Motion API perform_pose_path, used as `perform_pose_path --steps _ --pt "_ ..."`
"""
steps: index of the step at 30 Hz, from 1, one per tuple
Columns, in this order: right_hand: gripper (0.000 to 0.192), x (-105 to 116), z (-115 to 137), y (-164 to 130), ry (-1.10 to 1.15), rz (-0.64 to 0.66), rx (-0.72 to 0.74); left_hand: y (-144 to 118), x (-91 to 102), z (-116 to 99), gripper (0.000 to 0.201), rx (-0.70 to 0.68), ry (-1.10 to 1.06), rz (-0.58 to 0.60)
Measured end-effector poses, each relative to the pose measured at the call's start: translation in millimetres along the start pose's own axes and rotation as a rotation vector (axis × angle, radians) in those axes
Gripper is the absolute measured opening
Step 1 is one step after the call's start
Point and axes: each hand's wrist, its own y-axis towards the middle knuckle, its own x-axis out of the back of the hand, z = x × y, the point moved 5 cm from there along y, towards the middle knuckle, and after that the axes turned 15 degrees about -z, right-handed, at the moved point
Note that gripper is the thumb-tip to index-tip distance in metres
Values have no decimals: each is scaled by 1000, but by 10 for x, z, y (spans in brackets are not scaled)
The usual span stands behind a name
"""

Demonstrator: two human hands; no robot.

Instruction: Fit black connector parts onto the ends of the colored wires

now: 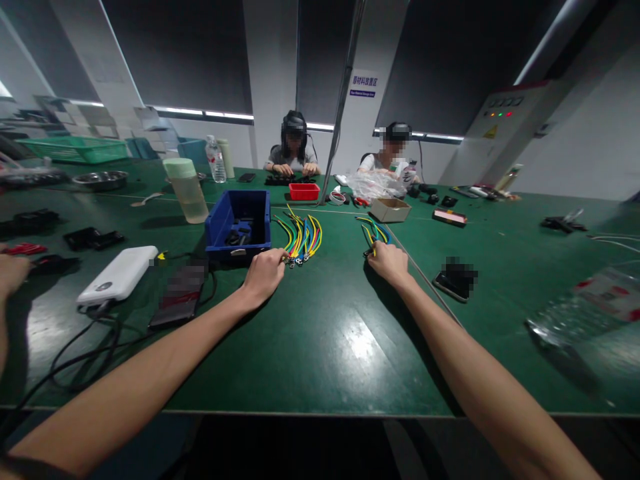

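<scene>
pinching slim yellow-and-blue wires, the right hand sits near a small tan box — the left hand, fingers curled, hold unclear, is at fanned multicoloured wires beside an open blue plastic bin.

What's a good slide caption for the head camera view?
Left hand at fanned ring-terminal wires, right hand holding a smaller bundle.

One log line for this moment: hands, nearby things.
Left hand: at near end of larger wire group; Right hand: at near end of smaller wire group; Blue bin: black parts inside; Red tray: beyond larger wire group
</scene>
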Motion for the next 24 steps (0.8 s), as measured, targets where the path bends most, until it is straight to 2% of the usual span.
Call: perform_pose_path --steps 10,12,16,19,24 --pt "34 16 18 -5 11 -10 -1 2 13 2 20 -9 -36 -21" --pt "34 33 32 5 36 -53 -13 1 6 5 20 -6 -38 -12" --pt "29 173 125 -4 177 -323 23 -1 -8 21 20 7 -30 0" --pt "24 354 229 -95 372 -554 129 -6 -33 42 20 6 -33 5" --pt "23 886 422 -432 697 -912 381 -20 -78 81 19 9 -16 3"
